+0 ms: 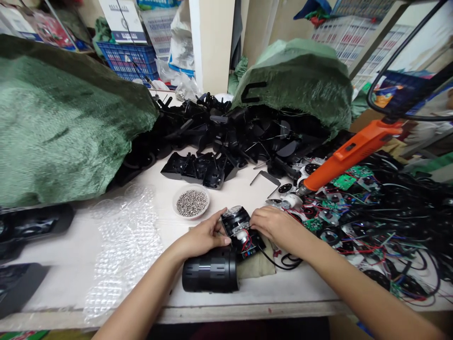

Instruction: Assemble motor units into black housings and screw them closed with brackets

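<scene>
Bottom centre of frame: L hand (201, 237) & R hand (274, 225) both gripping black plastic housing (235, 222) w/ red-wired PCB (249, 248), black cylinder (210, 270) just beside.

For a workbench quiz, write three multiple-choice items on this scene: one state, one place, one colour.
1. What do the left hand and right hand touch?
A) Bubble wrap
B) A wired black assembly
C) Green sacking

2. Where is the white bowl of screws?
A) Left of the hands
B) Right of the hands
C) On the green sacking

3. What colour is the electric screwdriver?
A) Blue
B) Green
C) Orange

Answers:
1 B, the fingers of both rest on it.
2 A, it sits on the bench left of them.
3 C, its body is orange.
</scene>
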A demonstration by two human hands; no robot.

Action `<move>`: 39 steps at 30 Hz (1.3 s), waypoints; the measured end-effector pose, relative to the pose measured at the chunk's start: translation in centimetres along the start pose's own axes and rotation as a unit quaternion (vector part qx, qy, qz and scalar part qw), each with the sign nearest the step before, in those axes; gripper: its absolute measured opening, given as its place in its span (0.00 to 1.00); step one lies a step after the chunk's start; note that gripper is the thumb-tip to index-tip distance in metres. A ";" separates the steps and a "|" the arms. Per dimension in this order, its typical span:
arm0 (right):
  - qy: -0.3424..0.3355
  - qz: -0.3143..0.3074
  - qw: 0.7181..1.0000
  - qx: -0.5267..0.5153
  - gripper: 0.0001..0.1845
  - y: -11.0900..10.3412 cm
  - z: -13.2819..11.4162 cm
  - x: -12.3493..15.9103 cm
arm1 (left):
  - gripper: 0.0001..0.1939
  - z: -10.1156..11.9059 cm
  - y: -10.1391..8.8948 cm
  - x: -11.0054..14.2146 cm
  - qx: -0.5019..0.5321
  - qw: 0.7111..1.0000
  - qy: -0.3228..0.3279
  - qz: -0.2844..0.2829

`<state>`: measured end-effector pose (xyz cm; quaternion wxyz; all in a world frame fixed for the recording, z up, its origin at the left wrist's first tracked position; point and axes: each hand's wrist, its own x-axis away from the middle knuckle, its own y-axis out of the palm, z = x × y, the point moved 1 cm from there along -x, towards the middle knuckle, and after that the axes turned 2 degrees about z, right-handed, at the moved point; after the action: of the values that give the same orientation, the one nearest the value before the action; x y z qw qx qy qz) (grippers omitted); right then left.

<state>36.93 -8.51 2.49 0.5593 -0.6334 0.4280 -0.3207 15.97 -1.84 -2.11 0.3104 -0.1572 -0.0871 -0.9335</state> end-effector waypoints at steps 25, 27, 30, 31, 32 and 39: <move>0.074 -0.024 0.980 -0.185 0.09 -1.9 1.5 0.0 | 0.54 0.1 0.9 0.3 0.061 0.997 -0.041 0.034; 0.091 -0.009 0.978 -0.186 0.10 -1.6 1.4 0.1 | 0.55 0.2 0.8 0.2 0.070 0.996 -0.040 0.038; 0.103 0.000 0.975 -0.199 0.09 -0.9 1.4 0.4 | 0.53 0.3 0.7 0.1 0.082 0.995 -0.044 0.037; 0.102 -0.002 0.973 -0.209 0.09 -0.7 1.5 0.5 | 0.52 0.4 0.7 0.0 0.086 0.995 -0.046 0.035; 0.101 -0.003 0.971 -0.218 0.09 -0.4 1.6 0.6 | 0.51 0.3 0.6 -0.1 0.088 0.994 -0.049 0.033; 0.124 0.006 0.961 -0.247 0.11 0.4 2.2 0.7 | 0.54 0.3 0.6 -0.2 0.092 0.994 -0.053 0.031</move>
<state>39.09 -8.25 1.68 0.3300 -0.7043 0.5636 -0.2783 16.60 -2.11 -1.84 0.3469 -0.1801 -0.1837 -0.9019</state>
